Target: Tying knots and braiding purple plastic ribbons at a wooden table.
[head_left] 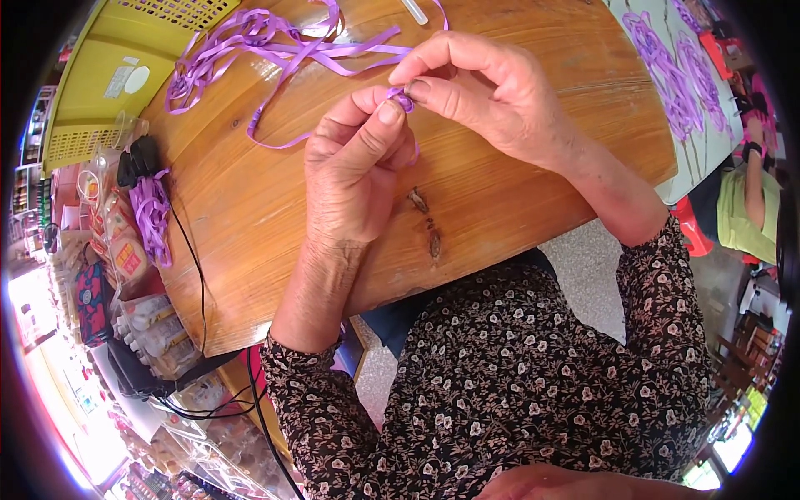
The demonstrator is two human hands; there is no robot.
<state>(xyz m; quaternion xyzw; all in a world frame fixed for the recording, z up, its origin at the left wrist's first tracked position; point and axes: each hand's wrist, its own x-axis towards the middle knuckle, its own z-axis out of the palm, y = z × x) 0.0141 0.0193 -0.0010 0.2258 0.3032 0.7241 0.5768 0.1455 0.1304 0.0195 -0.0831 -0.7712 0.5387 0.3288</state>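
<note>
A small purple ribbon knot (402, 99) sits between my two hands above the wooden table. My left hand (354, 158) is closed, pinching the knot between thumb and forefinger. From the right, my right hand (487, 96) meets it, thumb tip and forefinger closed at the ribbon beside the knot; exactly which strand they grip is too small to make out. A long loose tangle of purple ribbon (225, 54) lies on the table beyond my left hand, with strands running toward my fingers.
A yellow-green plastic basket (100, 75) stands at the far left. More purple ribbon bundles hang at the left table edge (152, 212) and lie on a white marbled surface (667, 75) at far right. A black cable (190, 250) crosses the table's left side. Another person (748, 196) sits at right.
</note>
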